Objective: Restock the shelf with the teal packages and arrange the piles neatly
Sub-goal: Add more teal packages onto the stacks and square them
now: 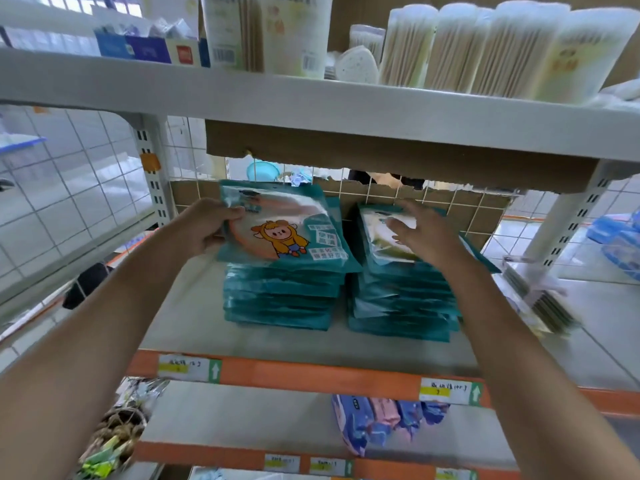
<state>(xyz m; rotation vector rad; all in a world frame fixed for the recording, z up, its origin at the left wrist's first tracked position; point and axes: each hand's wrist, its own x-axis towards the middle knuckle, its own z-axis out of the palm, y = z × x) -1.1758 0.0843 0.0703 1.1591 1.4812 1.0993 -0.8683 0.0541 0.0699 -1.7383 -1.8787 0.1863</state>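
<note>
- White metal shelf: left stack and right stack of flat teal plastic packages.
- Left hand grips a tilted cartoon-printed teal package atop the left stack.
- Right hand, fingers loose, over the right stack; contact unclear.
- Placing step; next, lay it flat, squared.

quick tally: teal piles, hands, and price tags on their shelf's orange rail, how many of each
teal piles: 2, left pile, right pile
hands: 2, left hand gripping the top package, right hand
price tags: 2, left tag, right tag
total: 6
</note>
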